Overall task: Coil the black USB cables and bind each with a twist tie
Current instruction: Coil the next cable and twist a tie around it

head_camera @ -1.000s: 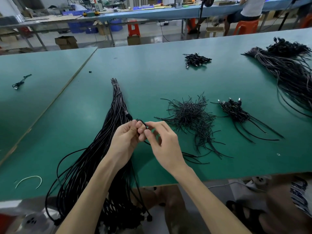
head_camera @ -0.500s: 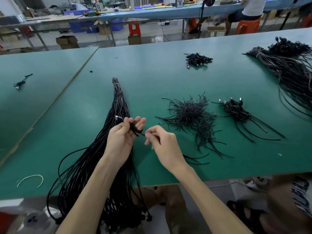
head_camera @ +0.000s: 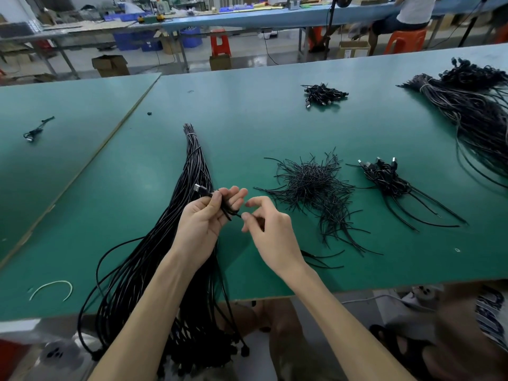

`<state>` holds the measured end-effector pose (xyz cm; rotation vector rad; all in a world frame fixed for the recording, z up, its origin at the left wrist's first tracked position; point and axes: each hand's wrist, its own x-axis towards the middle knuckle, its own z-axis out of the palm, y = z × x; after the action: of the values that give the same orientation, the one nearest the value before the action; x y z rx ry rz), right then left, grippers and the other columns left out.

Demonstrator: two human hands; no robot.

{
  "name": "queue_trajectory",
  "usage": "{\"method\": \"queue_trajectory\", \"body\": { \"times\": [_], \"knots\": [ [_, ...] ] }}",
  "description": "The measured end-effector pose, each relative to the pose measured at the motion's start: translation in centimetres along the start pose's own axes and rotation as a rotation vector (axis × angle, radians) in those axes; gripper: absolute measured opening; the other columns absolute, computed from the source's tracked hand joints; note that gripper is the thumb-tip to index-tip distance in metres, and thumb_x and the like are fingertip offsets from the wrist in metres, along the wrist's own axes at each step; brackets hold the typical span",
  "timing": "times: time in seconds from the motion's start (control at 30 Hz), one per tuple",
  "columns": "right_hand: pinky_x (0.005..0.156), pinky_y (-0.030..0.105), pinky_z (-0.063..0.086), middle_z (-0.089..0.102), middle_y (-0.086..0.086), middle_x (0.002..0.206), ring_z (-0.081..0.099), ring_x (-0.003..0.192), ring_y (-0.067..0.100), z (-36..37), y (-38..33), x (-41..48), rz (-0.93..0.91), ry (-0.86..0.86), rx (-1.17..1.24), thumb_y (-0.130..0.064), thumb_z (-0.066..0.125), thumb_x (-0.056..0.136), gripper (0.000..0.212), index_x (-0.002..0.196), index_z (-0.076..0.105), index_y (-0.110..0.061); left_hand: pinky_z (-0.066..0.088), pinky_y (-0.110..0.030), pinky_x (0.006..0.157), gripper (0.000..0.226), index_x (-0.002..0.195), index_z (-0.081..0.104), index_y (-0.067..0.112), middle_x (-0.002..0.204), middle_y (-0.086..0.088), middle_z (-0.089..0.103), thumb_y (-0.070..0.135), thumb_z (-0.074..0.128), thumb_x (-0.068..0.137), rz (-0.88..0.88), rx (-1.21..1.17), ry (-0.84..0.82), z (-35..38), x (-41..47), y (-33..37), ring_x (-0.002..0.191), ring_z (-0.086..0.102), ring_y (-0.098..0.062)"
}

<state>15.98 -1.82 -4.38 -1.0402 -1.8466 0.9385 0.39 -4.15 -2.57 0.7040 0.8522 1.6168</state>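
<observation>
- My left hand gripped a cable above the bundle draped over the bench's front edge; my right hand pinched its tail.
- I judged a slack pinch could let it slip.
- Ties lay farther right.

Nothing legible shows anywhere in the head view: no word, brand or number. A cardboard box under the far bench carries a pale label (too small and blurred to make out), and nothing else bears a mark.
</observation>
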Motion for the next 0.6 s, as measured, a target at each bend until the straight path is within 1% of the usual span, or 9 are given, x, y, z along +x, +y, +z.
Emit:
{"method": "queue_trajectory", "body": {
  "times": [0.07, 0.1, 0.17, 0.27, 0.33, 0.4, 0.47, 0.53, 0.6],
  "knots": [
    [0.082, 0.029, 0.055, 0.072, -0.011, 0.094, 0.068, 0.086, 0.006, 0.01, -0.16, -0.01, 0.011, -0.048, 0.008, -0.034, 0.064, 0.102, 0.032, 0.130, 0.057, -0.020, 0.059, -0.032, 0.090, 0.020, 0.104, 0.061, -0.004, 0.117, -0.020, 0.073, 0.012, 0.050, 0.101, 0.001, 0.036, -0.032, 0.29, -0.29, 0.08, 0.112, 0.072, -0.031],
    [0.085, 0.031, 0.055, 0.071, -0.012, 0.099, 0.068, 0.089, 0.007, 0.02, -0.24, -0.02, 0.010, -0.063, 0.019, -0.036, 0.066, 0.100, 0.035, 0.130, 0.057, -0.021, 0.059, -0.032, 0.090, 0.020, 0.103, 0.063, -0.003, 0.114, -0.018, 0.074, 0.012, 0.050, 0.101, 0.004, 0.064, -0.058, 0.41, -0.46, 0.14, 0.106, 0.073, -0.028],
    [0.088, 0.026, 0.054, 0.068, -0.016, 0.103, 0.066, 0.091, 0.007, 0.00, -0.25, -0.08, -0.003, -0.073, 0.060, -0.036, 0.071, 0.097, 0.038, 0.129, 0.059, -0.022, 0.059, -0.031, 0.088, 0.020, 0.100, 0.067, 0.000, 0.107, -0.016, 0.074, 0.011, 0.051, 0.101, 0.009, 0.103, -0.098, 0.63, -0.77, 0.22, 0.099, 0.073, -0.024],
    [0.092, 0.013, 0.050, 0.069, -0.017, 0.107, 0.064, 0.099, -0.003, -0.15, -0.13, -0.10, 0.011, -0.074, 0.139, -0.032, 0.076, 0.093, 0.045, 0.135, 0.061, -0.021, 0.059, -0.031, 0.087, 0.025, 0.093, 0.076, 0.004, 0.101, -0.019, 0.074, 0.010, 0.052, 0.099, -0.002, 0.111, -0.128, 0.85, -0.97, 0.30, 0.092, 0.074, -0.026],
    [0.095, 0.010, 0.047, 0.070, -0.016, 0.113, 0.063, 0.107, -0.006, -0.29, -0.07, -0.04, 0.015, -0.075, 0.179, -0.030, 0.077, 0.093, 0.045, 0.135, 0.063, -0.019, 0.059, -0.031, 0.089, 0.026, 0.093, 0.078, 0.005, 0.102, -0.023, 0.074, 0.011, 0.053, 0.099, -0.015, 0.128, -0.145, 0.91, -1.00, 0.27, 0.092, 0.075, -0.026],
    [0.098, 0.012, 0.047, 0.071, -0.014, 0.118, 0.063, 0.113, -0.006, -0.33, -0.08, -0.01, 0.002, -0.072, 0.197, -0.029, 0.077, 0.094, 0.043, 0.134, 0.066, -0.019, 0.059, -0.030, 0.088, 0.028, 0.094, 0.080, 0.006, 0.102, -0.023, 0.075, 0.012, 0.053, 0.099, -0.009, 0.149, -0.161, 0.90, -1.00, 0.16, 0.093, 0.075, -0.025],
    [0.098, 0.013, 0.047, 0.072, -0.012, 0.115, 0.064, 0.109, -0.003, -0.34, -0.11, -0.02, -0.004, -0.061, 0.236, -0.027, 0.077, 0.093, 0.041, 0.132, 0.068, -0.021, 0.059, -0.028, 0.086, 0.029, 0.095, 0.081, 0.007, 0.101, -0.019, 0.077, 0.012, 0.053, 0.099, 0.010, 0.159, -0.162, 0.83, -0.91, 0.01, 0.092, 0.076, -0.023],
    [0.095, 0.015, 0.050, 0.074, -0.011, 0.110, 0.066, 0.101, 0.000, -0.33, -0.12, 0.02, -0.001, -0.048, 0.270, -0.024, 0.078, 0.092, 0.037, 0.128, 0.071, -0.022, 0.059, -0.026, 0.084, 0.028, 0.097, 0.081, 0.007, 0.101, -0.017, 0.077, 0.012, 0.053, 0.100, 0.031, 0.165, -0.156, 0.72, -0.82, -0.12, 0.092, 0.076, -0.023],
    [0.085, 0.015, 0.049, 0.072, -0.010, 0.102, 0.064, 0.092, 0.001, -0.28, 0.05, 0.16, -0.003, -0.017, 0.240, -0.023, 0.080, 0.091, 0.022, 0.112, 0.076, -0.019, 0.058, -0.028, 0.087, 0.026, 0.102, 0.080, 0.005, 0.107, -0.020, 0.076, 0.013, 0.055, 0.101, 0.059, 0.191, -0.178, 0.57, -0.75, -0.21, 0.096, 0.075, -0.024]
  ]
}}
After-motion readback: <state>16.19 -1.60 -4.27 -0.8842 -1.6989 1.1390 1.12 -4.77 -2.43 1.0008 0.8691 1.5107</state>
